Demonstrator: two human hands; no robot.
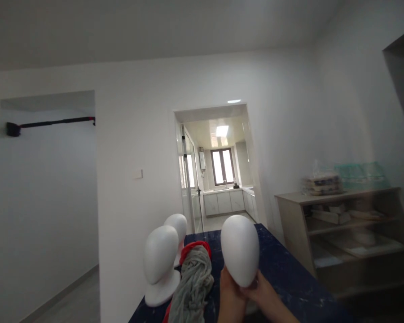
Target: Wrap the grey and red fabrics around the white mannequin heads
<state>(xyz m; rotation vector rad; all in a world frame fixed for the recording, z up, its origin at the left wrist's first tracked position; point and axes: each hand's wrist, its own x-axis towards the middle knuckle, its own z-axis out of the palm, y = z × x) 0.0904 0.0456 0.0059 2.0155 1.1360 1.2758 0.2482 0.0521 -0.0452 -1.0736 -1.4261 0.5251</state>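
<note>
Both hands, left hand [229, 287], right hand [260, 290], clasping smooth white egg-shaped mannequin head [239, 255], grey knit hat [193, 280] beside

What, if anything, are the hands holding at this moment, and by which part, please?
Both hands hold the white mannequin head by its lower end: the left hand and right hand clasp it from beneath.

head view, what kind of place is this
Most likely a room in a flat or house put to use as a workroom. A doorway opens onto a white fitted kitchen, an open shelf unit stands by the wall, and both hands hold a white foam mannequin head over a dark blue table.
</note>
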